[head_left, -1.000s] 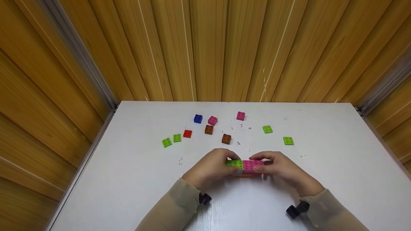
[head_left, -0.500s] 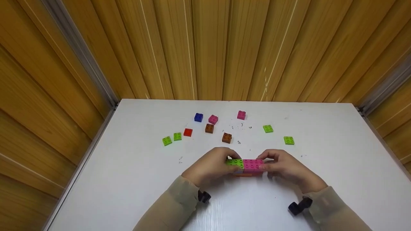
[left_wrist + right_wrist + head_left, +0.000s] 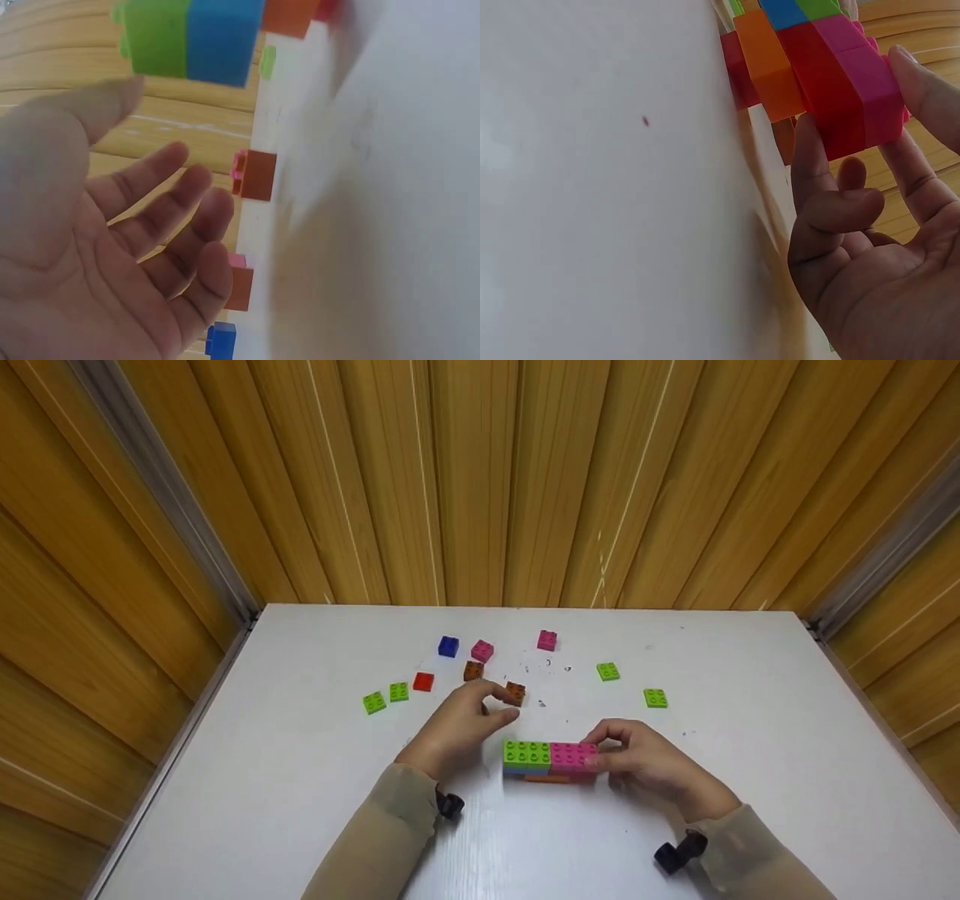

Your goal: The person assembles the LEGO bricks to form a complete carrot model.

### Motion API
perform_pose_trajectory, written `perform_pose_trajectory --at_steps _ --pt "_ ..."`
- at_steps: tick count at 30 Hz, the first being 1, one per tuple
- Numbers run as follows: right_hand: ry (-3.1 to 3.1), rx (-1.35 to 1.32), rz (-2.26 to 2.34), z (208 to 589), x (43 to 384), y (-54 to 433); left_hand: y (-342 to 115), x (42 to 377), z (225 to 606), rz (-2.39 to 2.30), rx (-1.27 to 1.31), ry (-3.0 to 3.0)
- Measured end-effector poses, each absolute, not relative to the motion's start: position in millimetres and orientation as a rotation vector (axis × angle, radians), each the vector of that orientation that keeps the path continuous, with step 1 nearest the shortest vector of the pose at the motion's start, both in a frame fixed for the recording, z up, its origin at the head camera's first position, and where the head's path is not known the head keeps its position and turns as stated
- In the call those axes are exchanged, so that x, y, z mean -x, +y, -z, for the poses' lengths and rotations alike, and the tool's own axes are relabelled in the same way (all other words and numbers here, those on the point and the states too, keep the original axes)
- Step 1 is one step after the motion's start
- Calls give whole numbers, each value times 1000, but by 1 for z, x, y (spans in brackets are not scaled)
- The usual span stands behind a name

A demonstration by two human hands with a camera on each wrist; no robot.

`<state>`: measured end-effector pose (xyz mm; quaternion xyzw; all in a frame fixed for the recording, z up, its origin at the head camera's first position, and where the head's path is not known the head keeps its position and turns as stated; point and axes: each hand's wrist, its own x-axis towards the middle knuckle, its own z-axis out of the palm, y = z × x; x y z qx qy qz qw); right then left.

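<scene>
Head view: the right hand [image 3: 652,765] pinches the pink end of a built block stack [image 3: 528,753] between thumb and fingers, while the left hand [image 3: 459,726] holds nothing, its thumb and forefinger spread apart. The stack lies between the two hands, just in front of the right palm and a little nearer the person than the left fingertips. Its top is green on the left and pink on the right; the right wrist view shows red under the pink, blue under the green, and an orange brick [image 3: 769,71] lower down.

Beyond the left forefinger sits one brown brick [image 3: 517,690], partly covered by the fingertip; whether they touch I cannot tell. Another brown brick [image 3: 473,670] stands just behind, near a pink brick [image 3: 482,650] and a blue brick [image 3: 448,646]. Left of these lie a red piece [image 3: 424,682] and two flat green pieces [image 3: 398,691]. Farther right on the white counter [image 3: 750,720] are a second pink brick [image 3: 547,640] and two more flat green pieces [image 3: 655,698]. Wood-patterned panels [image 3: 472,487] rise behind.
</scene>
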<state>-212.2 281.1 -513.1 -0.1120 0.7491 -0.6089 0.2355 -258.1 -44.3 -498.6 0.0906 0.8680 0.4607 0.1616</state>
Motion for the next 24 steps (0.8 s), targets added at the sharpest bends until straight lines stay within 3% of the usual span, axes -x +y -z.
perform_pose_trajectory --at_steps 12,24 --pt "2041 283 1686 514 211 282 -28 296 506 -1172 -270 2599" --pt "2044 290 1679 513 211 281 -30 304 513 -1065 -327 2625"
